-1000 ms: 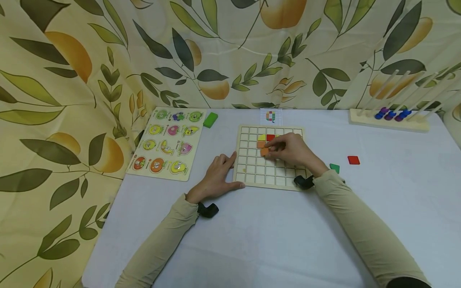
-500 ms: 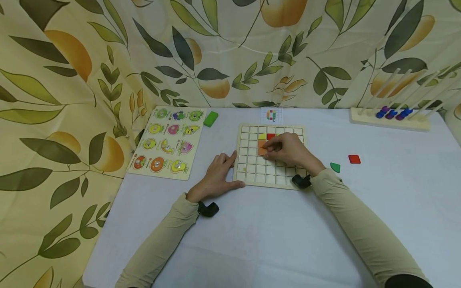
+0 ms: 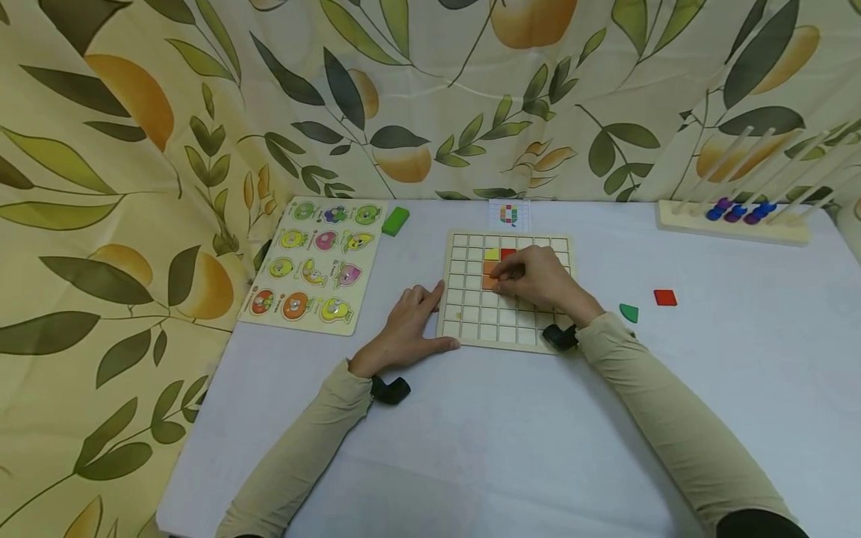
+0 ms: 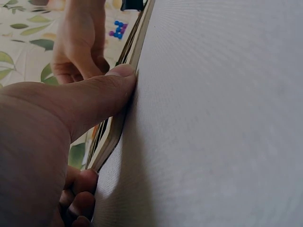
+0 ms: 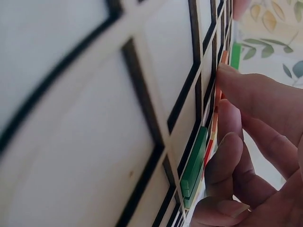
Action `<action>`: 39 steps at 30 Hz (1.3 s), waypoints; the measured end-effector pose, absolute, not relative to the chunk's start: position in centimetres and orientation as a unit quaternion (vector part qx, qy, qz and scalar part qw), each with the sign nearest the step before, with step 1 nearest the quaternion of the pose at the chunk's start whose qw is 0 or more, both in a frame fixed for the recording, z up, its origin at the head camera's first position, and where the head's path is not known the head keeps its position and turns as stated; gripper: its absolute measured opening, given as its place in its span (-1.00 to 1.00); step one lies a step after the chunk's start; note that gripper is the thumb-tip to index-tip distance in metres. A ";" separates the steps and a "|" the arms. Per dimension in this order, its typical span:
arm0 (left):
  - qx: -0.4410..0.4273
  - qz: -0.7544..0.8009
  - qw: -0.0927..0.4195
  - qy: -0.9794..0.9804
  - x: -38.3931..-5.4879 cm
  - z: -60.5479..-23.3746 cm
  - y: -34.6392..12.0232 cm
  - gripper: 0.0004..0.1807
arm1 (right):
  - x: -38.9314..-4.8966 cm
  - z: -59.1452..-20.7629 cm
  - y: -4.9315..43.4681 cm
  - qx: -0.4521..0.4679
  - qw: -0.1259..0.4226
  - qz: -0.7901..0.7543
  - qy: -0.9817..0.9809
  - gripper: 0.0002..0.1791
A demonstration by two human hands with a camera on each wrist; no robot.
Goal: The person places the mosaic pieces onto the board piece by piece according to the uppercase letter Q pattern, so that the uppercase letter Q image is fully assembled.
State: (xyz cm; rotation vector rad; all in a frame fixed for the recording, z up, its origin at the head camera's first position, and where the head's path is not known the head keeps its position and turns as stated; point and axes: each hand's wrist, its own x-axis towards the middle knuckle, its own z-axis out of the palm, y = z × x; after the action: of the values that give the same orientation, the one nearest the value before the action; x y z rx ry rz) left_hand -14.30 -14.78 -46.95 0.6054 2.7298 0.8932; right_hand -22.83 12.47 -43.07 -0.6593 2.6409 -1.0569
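A wooden grid board [image 3: 468, 317] lies on the white-covered table. My left hand [image 3: 406, 329] rests at its near left corner: the thumb touches the front edge and the fingers touch the left side. Over the board's middle, my right hand [image 3: 543, 280] pinches an orange square tile [image 3: 488, 283] between thumb and fingers, down at a cell below another orange tile [image 3: 490, 267]. Above these sit a yellow tile [image 3: 492, 254] and a red tile [image 3: 507, 254]. The right wrist view shows green tiles [image 5: 194, 165] on the board, which the right hand hides from the head view.
Right of the board lie a green rounded piece [image 3: 628, 312] and a red tile [image 3: 665, 297]. A pattern card [image 3: 509, 215] is behind it. A fruit puzzle board [image 3: 312, 299] and green block [image 3: 395, 221] lie left; a peg stand with beads [image 3: 733, 224] stands back right.
My right hand has lowered the orange tile from a tilted position to flat in line below the upper orange tile. The left hand has stayed at the board's corner.
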 end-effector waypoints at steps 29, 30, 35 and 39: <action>0.203 0.308 0.099 0.924 -14.1 -47.1 -14.3 0.19 | -20.1 -41.4 24.4 -0.112 0.111 -0.319 0.935 -0.59; 0.203 0.307 0.099 0.924 -14.1 -47.1 -14.3 0.19 | -20.0 -41.4 24.9 -0.109 0.116 -0.316 0.935 -0.57; 0.198 0.311 0.103 0.924 -14.0 -46.9 -14.4 0.20 | -19.1 -41.6 26.9 -0.095 0.142 -0.297 0.939 -0.53; 0.194 0.315 0.106 0.923 -13.9 -46.6 -14.4 0.20 | -18.3 -42.0 27.5 -0.108 0.149 -0.293 0.938 -0.55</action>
State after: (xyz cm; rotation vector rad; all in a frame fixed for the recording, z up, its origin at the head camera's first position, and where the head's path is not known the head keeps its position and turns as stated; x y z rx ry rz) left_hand -13.90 -14.36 -46.58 0.5718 2.7183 0.9286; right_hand -18.33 27.46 -42.02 -0.3098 2.6970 -0.8434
